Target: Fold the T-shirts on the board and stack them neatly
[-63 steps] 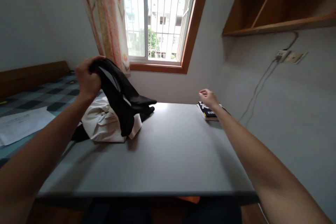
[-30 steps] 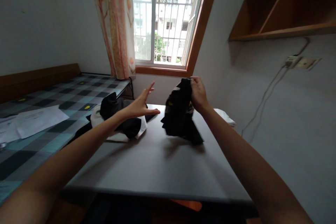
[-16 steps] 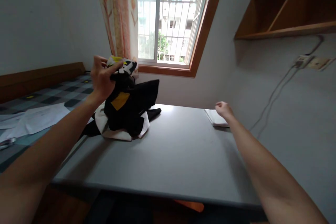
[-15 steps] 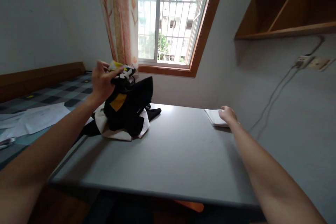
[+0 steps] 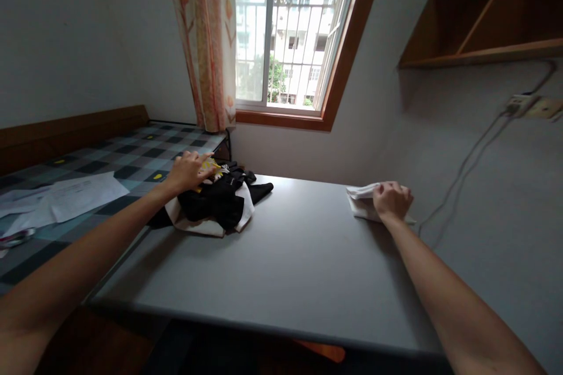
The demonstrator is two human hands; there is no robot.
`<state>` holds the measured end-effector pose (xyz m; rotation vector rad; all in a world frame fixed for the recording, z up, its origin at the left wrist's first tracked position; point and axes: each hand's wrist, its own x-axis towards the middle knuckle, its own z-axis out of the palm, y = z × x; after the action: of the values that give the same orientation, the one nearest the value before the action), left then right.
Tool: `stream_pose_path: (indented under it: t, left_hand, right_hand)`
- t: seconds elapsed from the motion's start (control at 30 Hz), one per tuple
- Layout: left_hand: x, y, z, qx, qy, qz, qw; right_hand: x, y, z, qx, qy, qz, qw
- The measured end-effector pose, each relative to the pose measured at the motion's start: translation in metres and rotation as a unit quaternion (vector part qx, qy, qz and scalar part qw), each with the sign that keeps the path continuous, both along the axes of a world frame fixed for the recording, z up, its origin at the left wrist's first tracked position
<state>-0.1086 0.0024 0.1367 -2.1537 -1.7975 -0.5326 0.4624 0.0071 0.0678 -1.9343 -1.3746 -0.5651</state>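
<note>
While gripping a folded white cloth [image 5: 361, 206] with curled right hand [image 5: 393, 200] on the far right of the table [image 5: 294, 263], holds left hand [image 5: 190, 172] loosely open over black-and-white clothes [image 5: 215, 204] at far left; can't tell if touching.

White bundle [image 5: 360, 206] in right hand [image 5: 393, 200]; apparently cloth

On my feed, daylight from the washed-out window [image 5: 294, 35] glares off the tabletop [image 5: 285, 263] nearest it, while the shelf [image 5: 484, 55] to the window's right sits dim and black clothes [image 5: 213, 202] below the window's left side lose detail.
</note>
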Motion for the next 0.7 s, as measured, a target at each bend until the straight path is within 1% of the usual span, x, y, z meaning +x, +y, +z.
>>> stream_pose_path:
  t: [0.03, 0.07, 0.1, 0.13, 0.17, 0.23, 0.3, 0.37, 0.4, 0.43, 0.47, 0.5, 0.53, 0.57, 0.63, 0.7]
  left_hand:
    - [0.004, 0.003, 0.006, 0.039, -0.030, 0.018, 0.999]
    - [0.009, 0.006, 0.011, 0.063, -0.065, 0.018, 0.996]
    - [0.017, 0.009, 0.016, 0.066, -0.106, -0.005, 0.992]
    - [0.027, 0.011, 0.020, 0.044, -0.151, -0.046, 0.987]
    - [0.040, 0.012, 0.024, 0.007, -0.203, -0.099, 0.974]
    - [0.073, 0.007, 0.027, -0.081, -0.301, -0.217, 0.925]
    - [0.113, -0.007, 0.025, -0.160, -0.382, -0.287, 0.864]
    - [0.149, -0.023, 0.019, -0.253, -0.435, -0.339, 0.795]
    - [0.163, -0.030, 0.016, -0.283, -0.445, -0.357, 0.771]
    - [0.173, -0.036, 0.015, -0.287, -0.448, -0.363, 0.765]
    - [0.177, -0.039, 0.016, -0.274, -0.449, -0.361, 0.770]
    - [0.176, -0.040, 0.020, -0.243, -0.448, -0.352, 0.785]
    - [0.170, -0.039, 0.027, -0.193, -0.448, -0.336, 0.806]
    - [0.159, -0.036, 0.037, -0.131, -0.447, -0.316, 0.827]
    - [0.128, -0.030, 0.064, 0.019, -0.433, -0.261, 0.863]
    - [0.091, -0.024, 0.090, 0.185, -0.396, -0.196, 0.878]
  right_hand:
    - [-0.012, 0.000, 0.014, 0.038, 0.029, 0.016, 0.999]
    - [-0.026, 0.000, 0.029, 0.079, 0.067, 0.038, 0.994]
    - [-0.042, 0.000, 0.044, 0.126, 0.105, 0.051, 0.985]
    - [-0.059, -0.001, 0.059, 0.157, 0.132, 0.083, 0.975]
    - [-0.076, -0.003, 0.073, 0.172, 0.153, 0.133, 0.964]
    - [-0.114, -0.007, 0.098, 0.182, 0.185, 0.250, 0.933]
    - [-0.151, -0.013, 0.116, 0.159, 0.219, 0.364, 0.891]
    - [-0.182, -0.019, 0.125, 0.115, 0.268, 0.452, 0.843]
    - [-0.194, -0.022, 0.127, 0.083, 0.284, 0.492, 0.819]
    - [-0.202, -0.023, 0.126, 0.049, 0.291, 0.525, 0.798]
    - [-0.207, -0.023, 0.124, 0.023, 0.295, 0.547, 0.783]
    - [-0.207, -0.022, 0.120, 0.003, 0.298, 0.558, 0.774]
    - [-0.204, -0.019, 0.114, -0.010, 0.303, 0.558, 0.773]
    - [-0.198, -0.015, 0.106, -0.018, 0.311, 0.546, 0.778]
    - [-0.178, -0.005, 0.086, -0.037, 0.333, 0.502, 0.798]
    - [-0.154, 0.005, 0.060, -0.069, 0.356, 0.446, 0.818]
